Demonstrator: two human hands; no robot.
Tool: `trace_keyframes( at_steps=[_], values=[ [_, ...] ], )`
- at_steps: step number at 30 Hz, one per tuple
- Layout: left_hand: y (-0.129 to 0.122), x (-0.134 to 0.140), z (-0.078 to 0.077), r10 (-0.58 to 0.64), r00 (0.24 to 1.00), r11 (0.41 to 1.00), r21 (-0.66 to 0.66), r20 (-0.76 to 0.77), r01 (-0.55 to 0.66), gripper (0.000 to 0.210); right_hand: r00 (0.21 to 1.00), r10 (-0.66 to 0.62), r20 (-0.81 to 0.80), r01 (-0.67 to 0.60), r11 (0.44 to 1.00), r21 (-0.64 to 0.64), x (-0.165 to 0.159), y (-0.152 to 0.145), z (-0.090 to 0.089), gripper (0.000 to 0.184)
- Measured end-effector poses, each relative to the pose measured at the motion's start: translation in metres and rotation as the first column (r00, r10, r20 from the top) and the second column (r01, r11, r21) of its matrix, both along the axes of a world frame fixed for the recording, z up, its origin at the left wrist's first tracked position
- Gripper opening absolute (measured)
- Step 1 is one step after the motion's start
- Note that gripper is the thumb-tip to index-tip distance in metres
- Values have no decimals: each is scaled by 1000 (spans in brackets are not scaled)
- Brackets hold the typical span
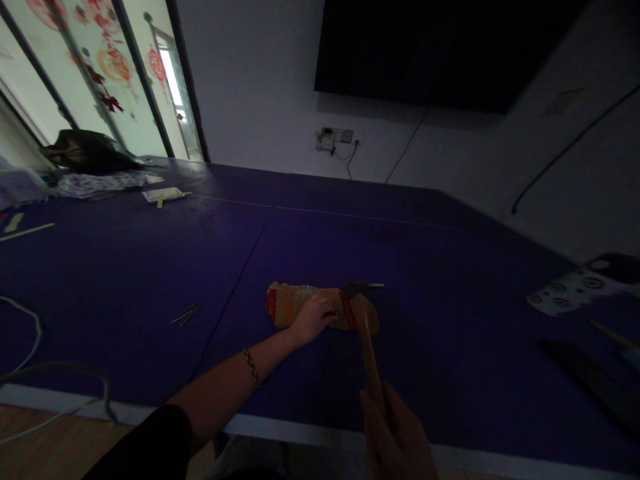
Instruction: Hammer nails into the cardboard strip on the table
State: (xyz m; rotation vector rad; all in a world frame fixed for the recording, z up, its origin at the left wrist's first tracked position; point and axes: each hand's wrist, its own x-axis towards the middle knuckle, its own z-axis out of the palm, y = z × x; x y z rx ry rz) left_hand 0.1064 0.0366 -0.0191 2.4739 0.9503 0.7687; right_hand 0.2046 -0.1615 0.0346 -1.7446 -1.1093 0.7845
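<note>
A yellow-brown patterned packet (286, 305) with red bands near its ends lies flat on the purple table (320, 247). My left hand (314, 319) rests on the middle of this packet with its fingers curled and closed. Whatever those fingers pinch is too dark and small to make out. In my right hand (397, 433) is a hammer (369, 343), gripped low on its wooden handle. The dark hammer head is over the packet's right end, close to my left fingers; whether it touches the packet I cannot tell.
Several thin nails (185, 314) lie left of a seam in the tabletop. To the right are a power strip (570, 293) and a long black object (585, 380). White cables (35, 333) loop at the left front. A dark bag (90, 150) sits at the far left.
</note>
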Motion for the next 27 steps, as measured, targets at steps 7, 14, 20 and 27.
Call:
trace_keyframes(
  at_steps=[7,14,20,27],
  values=[
    [1,0,-2,0,1000,1000,9,10,0,8,999,19,-32,-20,999,-45,1,1,-6,33],
    [1,0,-3,16,999,1000,5,35,-16,6,1000,25,19,-24,999,-33,1,-1,-2,34],
    [-2,0,-1,42,998,999,-4,42,-42,8,1000,27,-7,-27,999,-36,2,0,-8,29],
    [-3,-1,2,39,999,999,-18,15,-39,6,987,12,-158,-16,1000,-22,2,-9,-6,32]
  ],
)
